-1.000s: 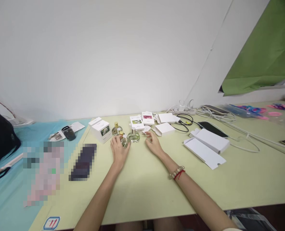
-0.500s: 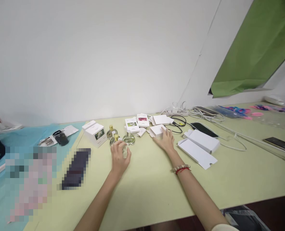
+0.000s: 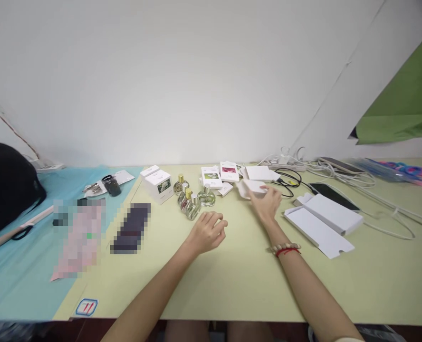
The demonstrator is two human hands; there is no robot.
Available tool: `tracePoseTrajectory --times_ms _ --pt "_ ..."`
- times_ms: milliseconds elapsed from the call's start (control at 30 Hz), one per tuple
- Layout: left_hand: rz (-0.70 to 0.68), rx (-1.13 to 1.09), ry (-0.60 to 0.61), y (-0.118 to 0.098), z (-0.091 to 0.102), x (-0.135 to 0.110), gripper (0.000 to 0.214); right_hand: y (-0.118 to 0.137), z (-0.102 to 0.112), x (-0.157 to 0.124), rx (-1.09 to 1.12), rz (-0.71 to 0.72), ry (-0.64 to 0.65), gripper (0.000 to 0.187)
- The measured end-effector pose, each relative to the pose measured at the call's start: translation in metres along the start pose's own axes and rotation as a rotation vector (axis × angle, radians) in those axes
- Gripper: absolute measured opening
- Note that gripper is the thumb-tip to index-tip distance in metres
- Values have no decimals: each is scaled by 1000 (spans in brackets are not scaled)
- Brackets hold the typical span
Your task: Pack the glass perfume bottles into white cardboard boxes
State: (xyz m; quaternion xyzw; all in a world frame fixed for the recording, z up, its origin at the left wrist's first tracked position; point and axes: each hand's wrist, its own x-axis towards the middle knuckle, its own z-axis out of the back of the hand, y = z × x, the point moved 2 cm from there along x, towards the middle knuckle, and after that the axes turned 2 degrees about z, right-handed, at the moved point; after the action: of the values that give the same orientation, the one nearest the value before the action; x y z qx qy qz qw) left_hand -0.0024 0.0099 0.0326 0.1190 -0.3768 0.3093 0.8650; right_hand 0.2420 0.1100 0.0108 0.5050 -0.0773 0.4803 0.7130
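My right hand [image 3: 267, 204] grips the near edge of an unfolded white box [image 3: 253, 187], its thumb on the left and its fingers over the right side. My left hand [image 3: 208, 232] hovers over the yellow tabletop, fingers loosely bent and apart, with nothing seen in it. Just beyond it stands a group of small glass perfume bottles with gold and silver caps. The nearest perfume bottle [image 3: 193, 209] has a silver cap; another, greenish perfume bottle [image 3: 206, 196] stands to its right. White cartons with plant pictures [image 3: 161, 186] stand to the left of the bottles.
Flat picture boxes [image 3: 211, 177] lie behind the bottles. To the right are an opened long white box [image 3: 334, 213], a dark phone [image 3: 334, 196] and tangled white cables [image 3: 339, 173]. Leftward are a pixelated dark item [image 3: 131, 228], a black jar [image 3: 111, 185] and a black bag [image 3: 7, 185].
My left hand has drawn away from the bottles, toward me and rightward, leaving a silver-capped bottle standing in front. My right hand has closed on the white box. The view has turned left.
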Motion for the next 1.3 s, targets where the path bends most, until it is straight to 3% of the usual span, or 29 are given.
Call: tracePoseTrajectory --times_ms 100,200,300,367,433,500,600,733,800,900,1033,1133,1300 --pt "99 -72 -81 5 4 0 15 14 16 0 239 22 -142 46" --pt "206 -162 -214 9 10 1 34 31 23 -8 616 -24 -81 44" --pt "308 -193 -252 11 14 3 56 53 22 -27 774 -102 90 44" --pt "383 -188 -183 13 11 4 65 71 18 -45 861 -176 349 37" --pt "430 -184 -78 16 6 3 67 87 19 -61 863 -141 539 34" --pt "440 -187 1 17 0 2 65 98 22 -72 838 -57 588 31" --pt "455 -254 35 16 -6 1 59 101 28 -75 799 36 482 29" --pt "519 -464 -60 11 -3 1 54 96 30 -69 726 87 296 27" --pt "536 -548 -114 8 0 0 60 96 30 -67 728 114 293 32" --pt "525 -638 -136 5 4 -2 64 102 31 -67 808 128 431 35" --pt "578 -686 -152 8 6 -2 51 109 36 -70 894 77 535 29" --pt "634 -683 -195 13 7 0 44 109 37 -70 956 -11 587 32" --pt "626 -597 -185 19 9 1 41 108 33 -70 987 -120 797 36"
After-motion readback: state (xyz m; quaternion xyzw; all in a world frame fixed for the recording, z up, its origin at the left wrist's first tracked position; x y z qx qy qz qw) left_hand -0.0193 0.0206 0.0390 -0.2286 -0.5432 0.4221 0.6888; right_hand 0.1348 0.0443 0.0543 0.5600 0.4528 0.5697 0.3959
